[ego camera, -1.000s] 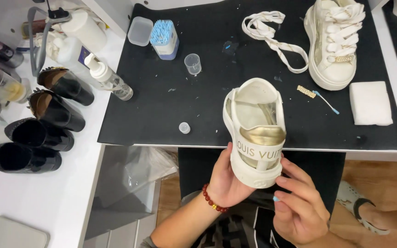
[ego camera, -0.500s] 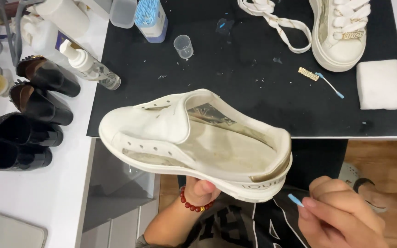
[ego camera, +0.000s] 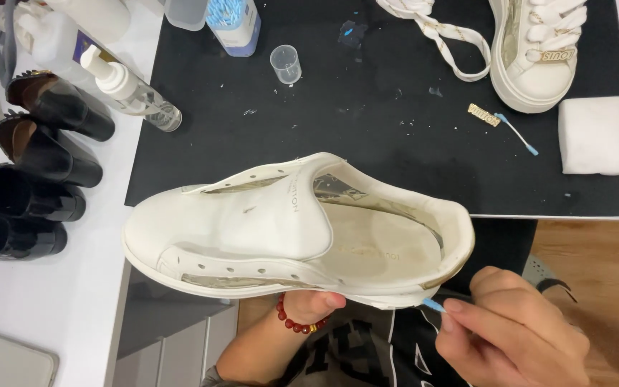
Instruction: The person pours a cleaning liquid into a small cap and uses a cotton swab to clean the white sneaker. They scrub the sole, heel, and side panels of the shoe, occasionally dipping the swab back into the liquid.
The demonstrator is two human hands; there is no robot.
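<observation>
Taking the black work mat [ego camera: 266, 143] as the landmark, four black shoes [ego camera: 30, 165] are seen lined up on the white surface to its left, their openings turned toward the mat's left edge. A clear pump bottle [ego camera: 132, 89] is laid across that left edge, half on the mat. Near the mat's far edge a blue-topped container [ego camera: 232, 23] and, just beside it, a small clear cup [ego camera: 286, 64] are set. In front of the mat's near edge, and overlapping it, a white unlaced sneaker [ego camera: 281, 229] is held on its side with the toe pointing left and the heel to the right, its opening turned upward toward the camera. It is supported from below by the left hand [ego camera: 317, 304], whose fingers are closed around the sole; a red bead bracelet [ego camera: 294, 321] is worn on that wrist. A loose white lace [ego camera: 442, 32] is spread over the mat's far right part, with a second white sneaker [ego camera: 539, 50] standing beside it. A small gold tag [ego camera: 483, 115] and a blue-tipped swab [ego camera: 517, 135] are placed nearer the mat's middle right, and a white sponge block [ego camera: 594, 135] rests at its right edge. Below the mat's right corner, the right hand [ego camera: 514, 337] is pinched shut on a blue-tipped stick [ego camera: 433, 305], whose tip is touched to the sneaker's heel edge.
</observation>
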